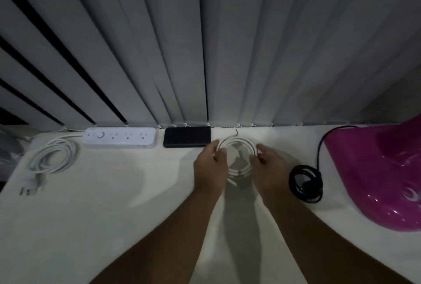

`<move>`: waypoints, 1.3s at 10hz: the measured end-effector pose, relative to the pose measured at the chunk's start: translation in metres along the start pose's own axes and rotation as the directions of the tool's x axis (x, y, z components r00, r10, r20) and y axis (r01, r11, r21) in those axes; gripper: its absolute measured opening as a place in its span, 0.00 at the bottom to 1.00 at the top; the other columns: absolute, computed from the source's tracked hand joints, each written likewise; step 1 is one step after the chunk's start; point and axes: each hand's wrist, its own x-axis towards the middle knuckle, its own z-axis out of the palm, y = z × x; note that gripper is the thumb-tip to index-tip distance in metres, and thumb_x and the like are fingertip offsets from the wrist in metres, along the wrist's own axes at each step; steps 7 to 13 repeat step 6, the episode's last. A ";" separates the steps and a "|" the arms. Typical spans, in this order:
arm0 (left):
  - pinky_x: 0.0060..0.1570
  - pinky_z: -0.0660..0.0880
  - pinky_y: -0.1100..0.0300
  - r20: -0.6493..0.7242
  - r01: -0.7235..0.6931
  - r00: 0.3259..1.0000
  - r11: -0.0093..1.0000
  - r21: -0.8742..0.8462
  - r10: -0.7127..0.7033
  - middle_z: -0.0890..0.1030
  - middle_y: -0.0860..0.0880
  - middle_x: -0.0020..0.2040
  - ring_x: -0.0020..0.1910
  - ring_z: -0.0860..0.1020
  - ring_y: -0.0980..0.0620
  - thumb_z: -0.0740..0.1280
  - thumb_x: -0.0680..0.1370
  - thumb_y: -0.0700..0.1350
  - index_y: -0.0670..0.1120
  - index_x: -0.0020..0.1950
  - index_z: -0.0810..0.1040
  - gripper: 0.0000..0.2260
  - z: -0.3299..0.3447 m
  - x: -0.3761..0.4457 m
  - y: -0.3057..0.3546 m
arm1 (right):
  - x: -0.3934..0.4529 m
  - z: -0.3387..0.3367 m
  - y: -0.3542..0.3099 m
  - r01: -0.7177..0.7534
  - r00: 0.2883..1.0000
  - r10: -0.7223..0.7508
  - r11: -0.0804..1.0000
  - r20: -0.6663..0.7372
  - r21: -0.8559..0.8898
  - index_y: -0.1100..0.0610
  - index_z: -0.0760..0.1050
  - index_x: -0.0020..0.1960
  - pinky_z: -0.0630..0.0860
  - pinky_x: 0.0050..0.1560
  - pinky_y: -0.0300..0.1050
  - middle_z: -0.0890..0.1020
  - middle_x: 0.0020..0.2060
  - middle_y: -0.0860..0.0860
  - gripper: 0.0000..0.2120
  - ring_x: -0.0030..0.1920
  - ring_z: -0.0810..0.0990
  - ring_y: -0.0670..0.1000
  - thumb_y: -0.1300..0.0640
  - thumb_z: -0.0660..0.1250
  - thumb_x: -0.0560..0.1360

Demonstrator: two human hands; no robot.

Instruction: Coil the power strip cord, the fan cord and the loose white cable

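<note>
Your left hand (pixel 210 165) pinches the left side of the loose white cable (pixel 237 142), thumb and fingers curled round the bundled turns, and your right hand (pixel 267 166) grips the right side of the same coil in the same way. The cable sits between your hands as a round loop of several stacked turns, held roughly flat over the white table (pixel 114 192), with the far arc pointing toward the blinds (pixel 205 44) and the near arc dipping toward you between your wrists; whether it touches the table you cannot tell. Just beyond your left hand lies a black flat device (pixel 187 136), its long axis running left to right along the table's back edge. Farther left, in line with it, lies the power strip (pixel 120 137), also lengthwise left to right, and its cord (pixel 53 157) rests in a loose coil left of that, the plug (pixel 30 189) trailing toward the near edge. To the right of your right hand the black fan cord (pixel 306 183) lies in a tight coil, one strand rising to the magenta fan base (pixel 376 169).
</note>
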 end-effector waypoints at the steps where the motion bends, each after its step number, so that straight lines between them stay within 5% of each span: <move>1: 0.67 0.66 0.64 0.158 -0.074 0.984 0.996 -0.044 0.080 0.75 0.51 0.71 0.69 0.72 0.54 0.62 0.79 0.39 0.48 0.74 0.70 0.23 0.019 0.022 0.003 | 0.032 0.007 0.000 0.181 0.983 -0.175 0.959 0.048 -0.219 0.60 0.77 0.65 0.74 0.61 0.49 0.83 0.54 0.58 0.15 0.56 0.80 0.57 0.63 0.63 0.79; 2: 0.77 0.51 0.63 0.332 -0.232 0.928 0.960 0.155 0.171 0.56 0.45 0.82 0.81 0.55 0.49 0.61 0.81 0.40 0.42 0.82 0.53 0.30 0.033 0.032 -0.009 | 0.045 0.011 0.007 0.246 0.963 -0.194 0.918 0.187 -0.311 0.62 0.64 0.76 0.65 0.66 0.40 0.74 0.68 0.61 0.24 0.68 0.72 0.58 0.62 0.58 0.81; 3: 0.76 0.43 0.62 0.314 -0.400 0.906 0.812 0.426 0.282 0.44 0.44 0.83 0.82 0.44 0.48 0.58 0.84 0.48 0.40 0.82 0.44 0.32 0.039 0.032 -0.026 | 0.040 0.013 0.024 0.322 0.937 -0.194 0.799 0.289 -0.508 0.62 0.47 0.82 0.49 0.80 0.50 0.56 0.81 0.59 0.30 0.81 0.53 0.57 0.54 0.53 0.84; 4: 0.76 0.43 0.59 0.303 -0.428 0.901 0.748 0.507 0.310 0.44 0.43 0.83 0.82 0.44 0.47 0.55 0.83 0.51 0.42 0.82 0.43 0.32 0.040 0.030 -0.028 | 0.041 0.011 0.033 0.365 0.924 -0.207 0.729 0.322 -0.579 0.60 0.44 0.82 0.44 0.81 0.51 0.51 0.83 0.56 0.31 0.82 0.47 0.53 0.50 0.50 0.84; 6: 0.79 0.46 0.52 0.361 -0.399 0.909 0.689 0.605 0.209 0.46 0.42 0.83 0.82 0.44 0.45 0.54 0.84 0.51 0.40 0.82 0.44 0.32 0.029 0.032 -0.002 | 0.043 -0.002 0.010 0.375 0.916 -0.162 0.667 0.366 -0.644 0.59 0.47 0.82 0.49 0.80 0.54 0.54 0.82 0.54 0.33 0.82 0.51 0.52 0.46 0.53 0.83; 13: 0.79 0.46 0.52 0.361 -0.399 0.909 0.689 0.605 0.209 0.46 0.42 0.83 0.82 0.44 0.45 0.54 0.84 0.51 0.40 0.82 0.44 0.32 0.029 0.032 -0.002 | 0.043 -0.002 0.010 0.375 0.916 -0.162 0.667 0.366 -0.644 0.59 0.47 0.82 0.49 0.80 0.54 0.54 0.82 0.54 0.33 0.82 0.51 0.52 0.46 0.53 0.83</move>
